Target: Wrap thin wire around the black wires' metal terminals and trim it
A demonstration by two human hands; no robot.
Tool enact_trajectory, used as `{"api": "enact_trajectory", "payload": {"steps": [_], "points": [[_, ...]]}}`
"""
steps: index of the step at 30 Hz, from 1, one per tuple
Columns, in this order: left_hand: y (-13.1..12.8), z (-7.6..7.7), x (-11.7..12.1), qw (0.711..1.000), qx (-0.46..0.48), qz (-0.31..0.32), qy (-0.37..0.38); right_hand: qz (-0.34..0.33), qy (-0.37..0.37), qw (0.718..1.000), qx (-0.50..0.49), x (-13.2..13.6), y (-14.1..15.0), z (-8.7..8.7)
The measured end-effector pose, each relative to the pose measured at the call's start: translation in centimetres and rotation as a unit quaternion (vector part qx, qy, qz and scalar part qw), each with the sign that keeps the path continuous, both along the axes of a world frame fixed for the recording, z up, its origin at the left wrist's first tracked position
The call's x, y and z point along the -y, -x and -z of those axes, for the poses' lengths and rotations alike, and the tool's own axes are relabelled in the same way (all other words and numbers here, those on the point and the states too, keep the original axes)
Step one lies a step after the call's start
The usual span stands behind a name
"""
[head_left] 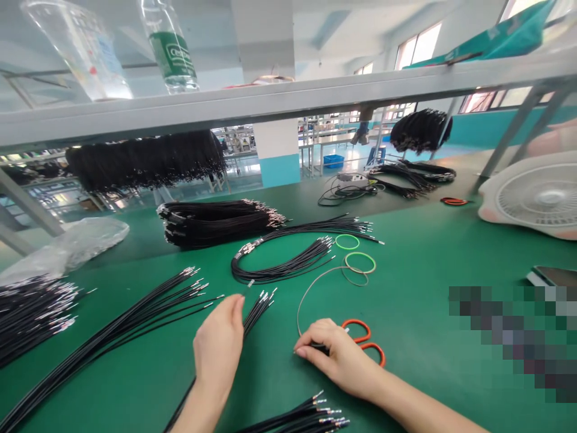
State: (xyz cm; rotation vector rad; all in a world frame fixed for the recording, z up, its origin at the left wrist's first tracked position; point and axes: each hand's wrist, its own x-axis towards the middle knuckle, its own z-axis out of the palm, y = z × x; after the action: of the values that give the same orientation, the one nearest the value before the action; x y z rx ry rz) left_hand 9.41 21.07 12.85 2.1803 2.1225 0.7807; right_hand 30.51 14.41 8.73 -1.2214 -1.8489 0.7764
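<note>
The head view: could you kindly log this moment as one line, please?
left hand: beside black wires | right hand: holding orange-handled scissors | surface: green mat

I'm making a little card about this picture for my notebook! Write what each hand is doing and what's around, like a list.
left hand: beside a bunch of black wires
right hand: on orange-handled scissors
table top: green mat
also on the table: white fan
up above: shelf with a plastic bottle
</note>
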Motion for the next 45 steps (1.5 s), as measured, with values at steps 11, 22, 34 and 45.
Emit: {"api": "enact_trajectory", "payload": {"steps": [11,22,34,45], "points": [[-3.4,4.2,5.4,0.929,0.332,0.12,0.114,0.082,-0.013,0.996,-0.026,0.8,0.3,-1.5],[-4.0,6.3,6.8,0.884,0.429,0.083,0.166,-0.007,-0.082,0.992,0.092,1.7,0.6,-1.4],[-5.0,6.0,7.1,0.838,0.518,0.047,0.164,0.133,0.141,0.966,-0.169,2.1,1.8,-1.5],[-5.1,5.1,8.0,0.864,0.477,0.068,0.144,0.147,0.182,0.96,-0.156,2.3,2.5,-1.3]]}}
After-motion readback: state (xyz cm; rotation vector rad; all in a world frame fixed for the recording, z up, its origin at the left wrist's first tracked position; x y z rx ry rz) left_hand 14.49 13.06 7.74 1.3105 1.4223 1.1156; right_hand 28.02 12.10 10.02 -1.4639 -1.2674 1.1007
